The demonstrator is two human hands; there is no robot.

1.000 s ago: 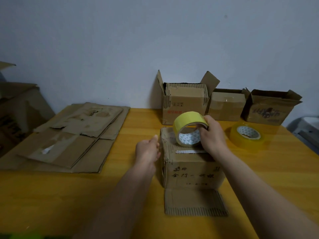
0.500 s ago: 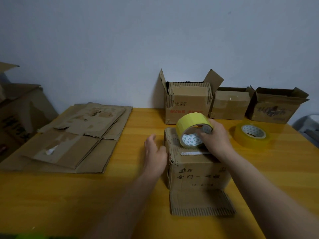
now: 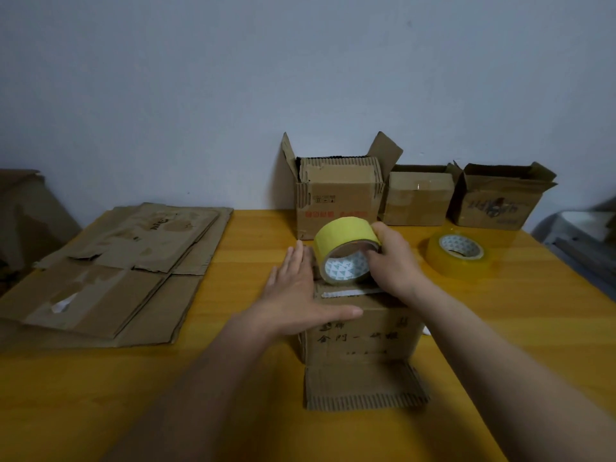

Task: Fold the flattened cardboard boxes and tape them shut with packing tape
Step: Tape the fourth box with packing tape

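Cardboard box [image 3: 363,331], the one I am taping, stands near the front middle of the yellow table [image 3: 233,378], with its near flap [image 3: 365,386] folded down flat onto the tabletop toward me. My left hand [image 3: 300,295] lies flat on the box's top at its left edge, fingers straight and together pointing away from me, thumb stretched out to the right along the near top edge. My right hand [image 3: 393,261] comes in from the right, forearm angled across the box's right corner, its fingers and thumb curled round the yellow tape roll [image 3: 345,250]. I hold that roll upright on its edge over the far part of the box top, its open core facing me. A pale strip [image 3: 350,291] crosses the top just in front of the roll.

A second, clear-yellow tape roll [image 3: 458,253] lies flat to the right. Three folded boxes [image 3: 420,201] line the wall behind, and flattened cardboard [image 3: 116,271] is stacked at the left.
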